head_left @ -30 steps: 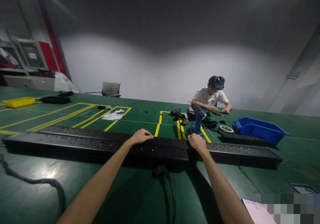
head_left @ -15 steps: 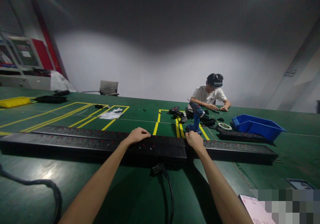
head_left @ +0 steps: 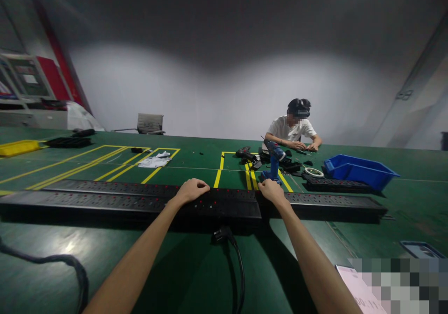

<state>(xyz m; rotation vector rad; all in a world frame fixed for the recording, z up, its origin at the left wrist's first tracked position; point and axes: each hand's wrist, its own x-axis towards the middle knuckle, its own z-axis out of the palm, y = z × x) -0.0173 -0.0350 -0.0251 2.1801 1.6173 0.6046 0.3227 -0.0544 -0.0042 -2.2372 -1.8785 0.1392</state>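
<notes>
Long black power strips [head_left: 105,201] lie across the green table [head_left: 182,267], side by side and end to end. My left hand [head_left: 191,189] rests curled on top of the near strip, close to its right end. My right hand [head_left: 270,190] grips the top of the adjoining strip [head_left: 332,203] just past the joint. A black plug and cable [head_left: 227,239] hang from the near strip's front edge between my arms.
A person in a white shirt [head_left: 292,129] works at the far side among a blue drill [head_left: 273,157], black tools and a tape roll [head_left: 314,172]. A blue bin [head_left: 359,171] stands right, a yellow tray [head_left: 17,147] far left. A thick cable [head_left: 52,262] curls near left. Paper [head_left: 360,288] lies bottom right.
Both hands stay on the strips. The view has tilted slightly, so everything sits a little lower and further left in the picture.
</notes>
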